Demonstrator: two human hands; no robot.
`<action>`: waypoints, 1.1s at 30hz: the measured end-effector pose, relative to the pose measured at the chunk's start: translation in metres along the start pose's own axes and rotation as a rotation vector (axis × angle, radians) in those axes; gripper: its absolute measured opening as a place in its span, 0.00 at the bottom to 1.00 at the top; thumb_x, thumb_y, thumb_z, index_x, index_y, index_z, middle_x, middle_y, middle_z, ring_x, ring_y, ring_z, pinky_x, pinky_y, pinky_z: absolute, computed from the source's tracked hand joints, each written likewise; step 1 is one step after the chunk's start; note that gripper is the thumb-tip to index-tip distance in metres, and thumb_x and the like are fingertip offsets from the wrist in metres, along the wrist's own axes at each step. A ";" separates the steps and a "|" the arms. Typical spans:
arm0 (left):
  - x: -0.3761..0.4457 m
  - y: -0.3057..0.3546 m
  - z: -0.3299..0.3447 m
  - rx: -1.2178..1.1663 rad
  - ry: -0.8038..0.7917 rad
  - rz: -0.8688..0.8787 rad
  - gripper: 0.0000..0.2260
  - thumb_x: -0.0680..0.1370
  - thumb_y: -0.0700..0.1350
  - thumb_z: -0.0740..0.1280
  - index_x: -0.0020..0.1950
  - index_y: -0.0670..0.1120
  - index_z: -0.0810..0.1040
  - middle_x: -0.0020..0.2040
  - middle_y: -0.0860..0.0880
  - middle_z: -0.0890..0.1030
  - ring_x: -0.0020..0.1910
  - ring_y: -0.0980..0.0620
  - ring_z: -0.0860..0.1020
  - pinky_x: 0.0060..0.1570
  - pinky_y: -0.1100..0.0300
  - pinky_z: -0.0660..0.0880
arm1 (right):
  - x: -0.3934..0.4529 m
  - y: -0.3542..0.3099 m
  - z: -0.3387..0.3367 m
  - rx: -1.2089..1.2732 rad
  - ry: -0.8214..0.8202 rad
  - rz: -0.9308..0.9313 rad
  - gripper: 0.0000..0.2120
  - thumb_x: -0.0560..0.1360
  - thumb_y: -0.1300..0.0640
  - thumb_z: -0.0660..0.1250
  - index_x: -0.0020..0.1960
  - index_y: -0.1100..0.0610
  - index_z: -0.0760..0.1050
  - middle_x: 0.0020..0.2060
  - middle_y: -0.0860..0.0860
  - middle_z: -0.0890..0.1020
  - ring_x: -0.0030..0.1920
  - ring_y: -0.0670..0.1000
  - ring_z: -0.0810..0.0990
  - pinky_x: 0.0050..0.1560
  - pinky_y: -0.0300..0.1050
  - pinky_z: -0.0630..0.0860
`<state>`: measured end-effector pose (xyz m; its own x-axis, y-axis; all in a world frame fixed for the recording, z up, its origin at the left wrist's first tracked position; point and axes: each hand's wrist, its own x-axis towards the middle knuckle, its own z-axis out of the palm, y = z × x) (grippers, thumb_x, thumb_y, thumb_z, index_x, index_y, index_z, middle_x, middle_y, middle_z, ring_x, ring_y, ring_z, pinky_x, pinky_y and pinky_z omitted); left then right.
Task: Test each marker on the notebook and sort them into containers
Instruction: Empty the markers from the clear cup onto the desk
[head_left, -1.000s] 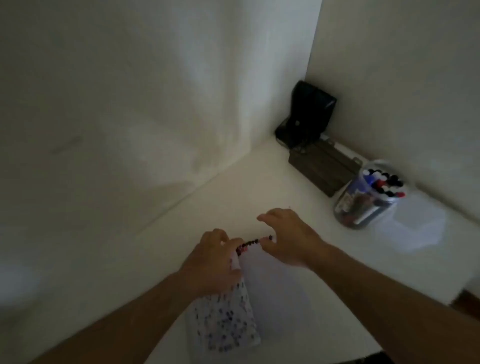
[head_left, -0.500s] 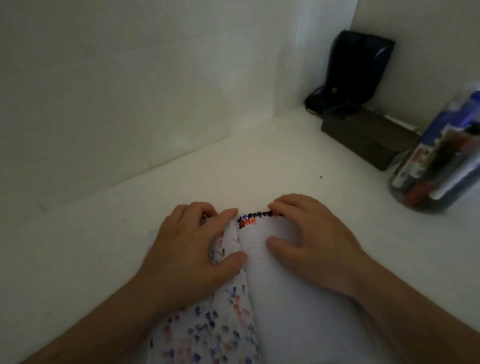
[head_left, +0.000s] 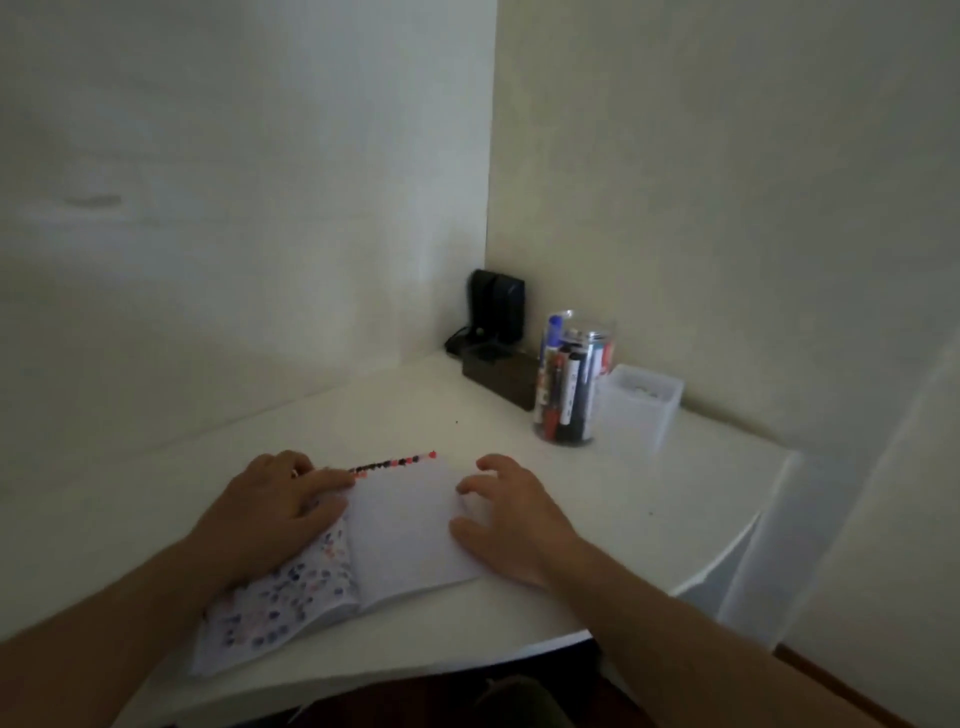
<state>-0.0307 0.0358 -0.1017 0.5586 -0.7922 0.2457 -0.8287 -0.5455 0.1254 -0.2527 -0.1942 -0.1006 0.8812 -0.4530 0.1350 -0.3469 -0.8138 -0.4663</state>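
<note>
Both hands, left (head_left: 275, 506) and right (head_left: 511, 512), press flat, grips open, on the notebook (head_left: 400, 530), hiding part of the blurred scribbles.

Notebook (head_left: 395, 530) open on the white bench (head_left: 649, 493). My left hand (head_left: 270, 514) presses flat on the marked-up left page, my right hand (head_left: 511, 519) rests at the blank page's right edge. Clear jar (head_left: 569, 387) of markers (head_left: 563, 384) stands just beside a frosted, seemingly empty container (head_left: 641, 405).

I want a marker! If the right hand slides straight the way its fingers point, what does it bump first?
Probably nothing soon: the right hand points past the open white notebook over bare table; the clear marker jar sits further right.
</note>
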 end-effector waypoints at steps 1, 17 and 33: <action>-0.001 0.002 -0.001 -0.006 -0.005 -0.006 0.27 0.75 0.72 0.45 0.68 0.71 0.73 0.56 0.56 0.72 0.53 0.55 0.68 0.54 0.57 0.67 | -0.010 0.015 -0.009 0.009 0.042 0.039 0.25 0.76 0.39 0.68 0.72 0.42 0.73 0.77 0.44 0.64 0.76 0.48 0.64 0.76 0.45 0.62; 0.033 -0.008 0.007 -0.123 -0.017 0.148 0.24 0.73 0.74 0.57 0.67 0.70 0.74 0.53 0.62 0.68 0.52 0.63 0.67 0.55 0.61 0.68 | 0.069 0.040 -0.159 -0.326 0.415 0.361 0.63 0.62 0.21 0.70 0.80 0.40 0.33 0.73 0.57 0.71 0.71 0.64 0.69 0.66 0.65 0.69; 0.022 -0.042 0.004 -0.346 -0.041 0.071 0.21 0.77 0.70 0.59 0.69 0.71 0.70 0.56 0.66 0.68 0.57 0.63 0.67 0.60 0.60 0.70 | 0.116 0.000 -0.057 0.652 0.493 0.108 0.55 0.68 0.63 0.81 0.80 0.37 0.51 0.70 0.50 0.75 0.65 0.52 0.78 0.67 0.71 0.74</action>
<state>0.0166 0.0409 -0.1052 0.4944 -0.8388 0.2280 -0.8243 -0.3691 0.4294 -0.1682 -0.2676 -0.0352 0.5590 -0.7481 0.3577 -0.0318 -0.4504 -0.8922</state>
